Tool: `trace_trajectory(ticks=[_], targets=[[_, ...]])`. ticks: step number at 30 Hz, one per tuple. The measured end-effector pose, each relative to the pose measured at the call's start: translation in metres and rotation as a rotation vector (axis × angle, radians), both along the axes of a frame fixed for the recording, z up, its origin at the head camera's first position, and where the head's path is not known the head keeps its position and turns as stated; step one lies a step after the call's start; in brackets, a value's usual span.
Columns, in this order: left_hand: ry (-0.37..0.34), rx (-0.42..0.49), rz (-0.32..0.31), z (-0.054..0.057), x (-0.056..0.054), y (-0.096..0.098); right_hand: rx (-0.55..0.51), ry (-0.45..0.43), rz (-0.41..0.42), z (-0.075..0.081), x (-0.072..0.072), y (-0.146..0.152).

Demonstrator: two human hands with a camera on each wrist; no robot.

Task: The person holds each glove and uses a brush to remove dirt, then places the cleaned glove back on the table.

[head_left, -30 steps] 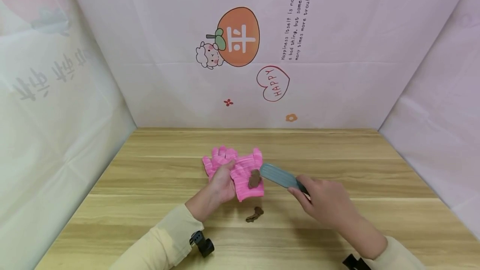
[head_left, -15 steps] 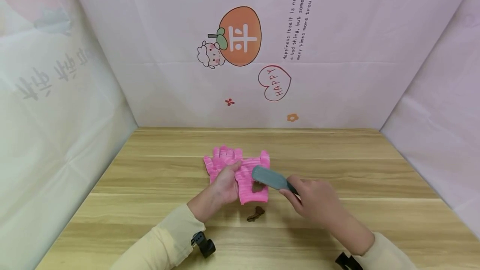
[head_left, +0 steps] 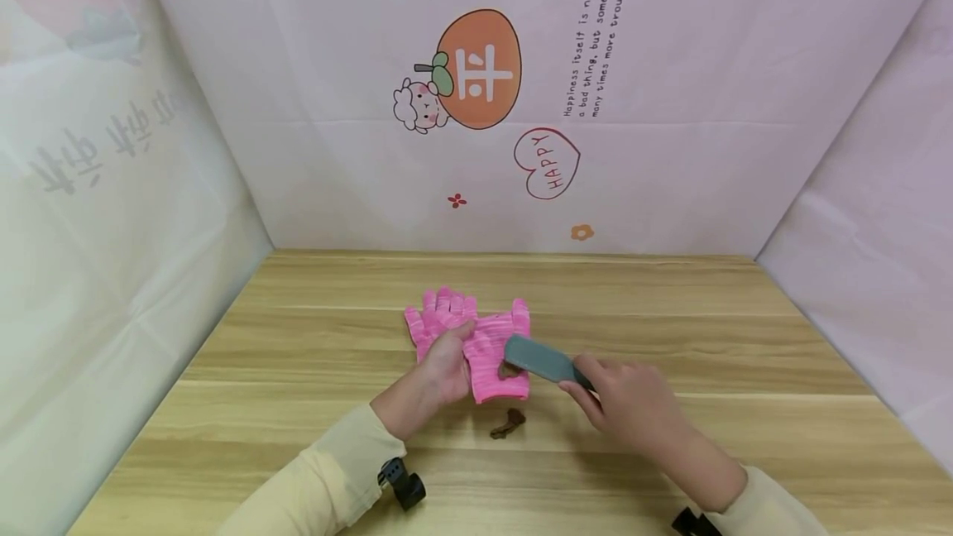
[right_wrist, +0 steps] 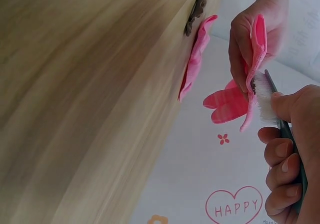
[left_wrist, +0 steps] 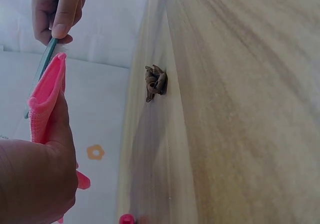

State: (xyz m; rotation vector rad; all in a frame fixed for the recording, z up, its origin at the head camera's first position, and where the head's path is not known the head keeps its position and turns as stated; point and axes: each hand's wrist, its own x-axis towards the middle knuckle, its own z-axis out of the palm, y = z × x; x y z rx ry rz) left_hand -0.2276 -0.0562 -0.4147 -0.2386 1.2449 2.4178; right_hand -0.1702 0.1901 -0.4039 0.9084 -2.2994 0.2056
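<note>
My left hand (head_left: 447,366) holds a pink knit glove (head_left: 490,343) above the table, thumb on top and cuff toward me. A brown lump (head_left: 509,370) sits on the glove near its cuff. With curled fingers my right hand (head_left: 636,404) grips a teal-backed brush (head_left: 542,359) by its dark handle. Its white bristles (right_wrist: 266,103) meet the glove at the brown lump in the right wrist view, and the brush head partly covers the lump in the head view. Behind my left hand, a second pink glove (head_left: 444,310) lies on the table.
A crumpled brown piece (head_left: 509,423) lies on the wooden table (head_left: 298,354) below the held glove. White printed cloth walls (head_left: 335,189) enclose the table at the back and both sides.
The brush has come left onto the held glove, over the brown lump, where it was beside the glove a second ago. The held glove has shifted slightly; the brown piece on the table stays put.
</note>
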Motion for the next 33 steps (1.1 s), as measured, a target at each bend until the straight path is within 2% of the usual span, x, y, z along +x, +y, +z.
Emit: trace_trajectory(ticks=[8, 19, 27, 33], targets=[[-0.020, 0.002, 0.022, -0.001, -0.002, -0.002, 0.006, -0.027, -0.010, 0.000, 0.002, 0.005], [-0.029, 0.013, 0.024, -0.003, -0.002, -0.003, -0.035, -0.013, 0.009, 0.004, 0.003, 0.006], [-0.014, 0.040, -0.046, -0.001, 0.001, 0.002, -0.033, -0.004, 0.036, 0.010, 0.001, -0.005], [-0.022, 0.028, -0.049, 0.003, 0.003, 0.006, 0.000, -0.020, 0.039, 0.009, -0.001, -0.012]])
